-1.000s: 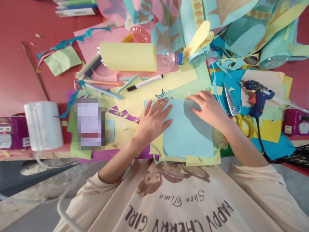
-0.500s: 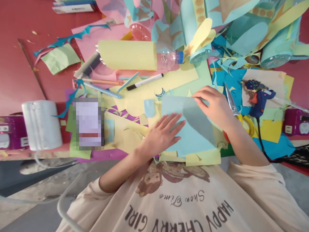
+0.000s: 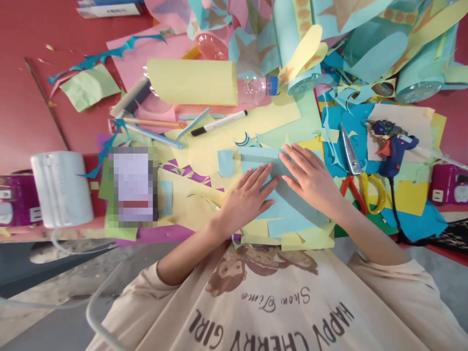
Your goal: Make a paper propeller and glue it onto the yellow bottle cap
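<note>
A sheet of light blue paper (image 3: 292,207) lies in front of my body, near the table's front edge. My left hand (image 3: 246,197) rests flat on its left part with the fingers spread. On its upper right part lies my right hand (image 3: 310,178), palm down, fingers extended toward the left hand. Neither hand grips anything. Just left of the sheet is a small light blue piece (image 3: 225,163). Scissors (image 3: 356,170) with red and yellow handles lie right of my right hand.
Behind the hands lie a marker (image 3: 219,123) and a yellow-wrapped bottle (image 3: 193,82). Decorated blue bottles (image 3: 420,83) stand at the back right. A glue gun (image 3: 393,151) is at the right, a phone (image 3: 133,185) and a white case (image 3: 62,189) at the left.
My right hand has opened from a pinch at the sheet's top edge and now lies flat on the paper, farther left. The sheet has shifted a little. My left hand has barely moved.
</note>
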Available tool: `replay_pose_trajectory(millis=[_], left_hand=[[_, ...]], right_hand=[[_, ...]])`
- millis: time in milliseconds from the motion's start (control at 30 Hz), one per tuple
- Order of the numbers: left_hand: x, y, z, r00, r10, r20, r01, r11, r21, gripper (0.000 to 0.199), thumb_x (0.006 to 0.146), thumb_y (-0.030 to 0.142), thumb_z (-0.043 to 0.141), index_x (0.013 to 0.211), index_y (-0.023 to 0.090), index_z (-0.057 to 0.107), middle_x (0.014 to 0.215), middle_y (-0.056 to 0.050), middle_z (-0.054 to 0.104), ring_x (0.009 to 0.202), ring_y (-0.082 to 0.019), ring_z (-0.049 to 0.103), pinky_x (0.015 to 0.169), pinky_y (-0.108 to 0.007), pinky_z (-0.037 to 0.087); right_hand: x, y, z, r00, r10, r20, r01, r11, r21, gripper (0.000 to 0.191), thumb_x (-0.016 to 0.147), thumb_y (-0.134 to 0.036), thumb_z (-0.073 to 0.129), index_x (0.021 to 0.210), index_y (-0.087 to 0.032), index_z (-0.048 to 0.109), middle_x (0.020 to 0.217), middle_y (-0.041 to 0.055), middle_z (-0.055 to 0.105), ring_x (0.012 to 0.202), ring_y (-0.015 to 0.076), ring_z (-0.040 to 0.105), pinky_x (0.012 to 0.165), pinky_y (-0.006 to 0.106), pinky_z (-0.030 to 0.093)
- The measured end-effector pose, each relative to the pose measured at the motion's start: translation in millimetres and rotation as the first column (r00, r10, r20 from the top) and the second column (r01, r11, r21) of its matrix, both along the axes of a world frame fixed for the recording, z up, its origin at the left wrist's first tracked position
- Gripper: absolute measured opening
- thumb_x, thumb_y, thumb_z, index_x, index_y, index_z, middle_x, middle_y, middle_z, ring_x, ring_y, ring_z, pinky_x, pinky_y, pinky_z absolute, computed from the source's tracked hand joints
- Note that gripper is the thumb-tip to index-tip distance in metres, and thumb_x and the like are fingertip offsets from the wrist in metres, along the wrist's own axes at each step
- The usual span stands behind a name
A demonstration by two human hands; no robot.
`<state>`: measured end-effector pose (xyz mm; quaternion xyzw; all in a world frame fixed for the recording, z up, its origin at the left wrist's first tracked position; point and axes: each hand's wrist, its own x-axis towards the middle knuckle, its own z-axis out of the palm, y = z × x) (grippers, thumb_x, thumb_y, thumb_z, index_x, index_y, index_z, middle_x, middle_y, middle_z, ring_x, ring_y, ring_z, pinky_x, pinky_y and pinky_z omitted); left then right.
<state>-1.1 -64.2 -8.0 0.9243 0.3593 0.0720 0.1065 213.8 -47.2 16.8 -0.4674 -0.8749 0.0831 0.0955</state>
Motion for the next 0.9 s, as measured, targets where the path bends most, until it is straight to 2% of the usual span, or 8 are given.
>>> replay_pose_trajectory(millis=[133, 233, 300, 367, 500, 667, 900], left_hand=[[1.0, -0.6, 7.4, 0.996, -0.050, 0.079, 0.046, 0.998, 0.049, 0.041, 0.096, 0.034, 0.047, 0.129, 0.009, 0.054, 0.139, -0.018, 0.056, 0.129, -0.028, 0.055, 0.106, -0.044, 0.048], [0.4, -1.2, 17.1, 0.986, -0.069, 0.150, 0.066, 0.997, 0.028, 0.029, 0.097, 0.028, 0.045, 0.114, 0.011, 0.061, 0.120, -0.013, 0.069, 0.114, -0.023, 0.065, 0.102, -0.040, 0.052], [0.0, -1.8, 21.9, 0.983, -0.043, 0.176, 0.039, 0.999, 0.026, 0.025, 0.096, 0.025, 0.045, 0.110, 0.014, 0.063, 0.114, -0.011, 0.071, 0.106, -0.021, 0.068, 0.099, -0.038, 0.054], [0.3, -2.7, 23.2, 0.985, -0.015, 0.173, 0.007, 0.999, 0.047, 0.026, 0.096, 0.025, 0.046, 0.113, 0.014, 0.062, 0.123, -0.013, 0.067, 0.114, -0.022, 0.065, 0.101, -0.039, 0.052], [3.1, -5.9, 15.5, 0.995, -0.019, 0.097, 0.012, 0.997, 0.076, 0.041, 0.095, 0.028, 0.048, 0.134, 0.012, 0.050, 0.145, -0.016, 0.051, 0.137, -0.027, 0.046, 0.113, -0.045, 0.040], [7.0, -11.6, 2.2, 0.999, -0.012, 0.034, 0.009, 0.996, 0.091, 0.051, 0.096, 0.037, 0.046, 0.140, 0.010, 0.044, 0.147, -0.015, 0.048, 0.137, -0.029, 0.045, 0.113, -0.047, 0.037], [7.2, -14.9, -6.7, 0.998, -0.002, 0.060, 0.001, 1.000, 0.019, 0.053, 0.096, 0.036, 0.045, 0.142, 0.011, 0.042, 0.149, -0.016, 0.046, 0.139, -0.028, 0.043, 0.116, -0.048, 0.033]], right_hand=[[-0.2, -14.2, -8.6, 1.000, -0.016, -0.017, 0.015, 0.998, -0.061, 0.052, 0.099, -0.023, 0.041, 0.150, -0.016, 0.034, 0.153, 0.0122, 0.042, 0.144, 0.0271, 0.034, 0.117, 0.051, 0.035], [-1.4, -19.9, -11.3, 1.000, -0.018, -0.009, 0.018, 0.998, -0.052, 0.051, 0.099, -0.024, 0.040, 0.149, -0.016, 0.035, 0.152, 0.0109, 0.042, 0.145, 0.0278, 0.033, 0.116, 0.051, 0.035], [-1.8, -22.6, -11.3, 1.000, -0.026, -0.009, 0.025, 0.998, -0.063, 0.052, 0.099, -0.024, 0.040, 0.150, -0.018, 0.035, 0.153, 0.0096, 0.042, 0.145, 0.0275, 0.033, 0.117, 0.052, 0.034], [-1.5, -25.2, -10.4, 0.999, -0.031, -0.011, 0.030, 0.996, -0.078, 0.052, 0.099, -0.024, 0.040, 0.150, -0.019, 0.034, 0.153, 0.0090, 0.042, 0.145, 0.0273, 0.032, 0.117, 0.053, 0.033], [-0.1, -30.4, -8.3, 1.000, -0.031, -0.006, 0.030, 0.997, -0.073, 0.051, 0.099, -0.022, 0.040, 0.149, -0.018, 0.036, 0.152, 0.0093, 0.043, 0.146, 0.0274, 0.031, 0.117, 0.054, 0.034], [0.2, -35.9, -10.6, 1.000, -0.022, 0.010, 0.023, 0.998, -0.058, 0.049, 0.097, -0.020, 0.042, 0.146, -0.013, 0.041, 0.149, 0.0108, 0.047, 0.144, 0.0294, 0.035, 0.117, 0.053, 0.035], [1.0, -41.8, -20.5, 0.999, -0.046, -0.002, 0.045, 0.995, -0.093, 0.051, 0.098, -0.022, 0.042, 0.148, -0.017, 0.039, 0.150, 0.0082, 0.046, 0.144, 0.0281, 0.034, 0.117, 0.053, 0.035]])
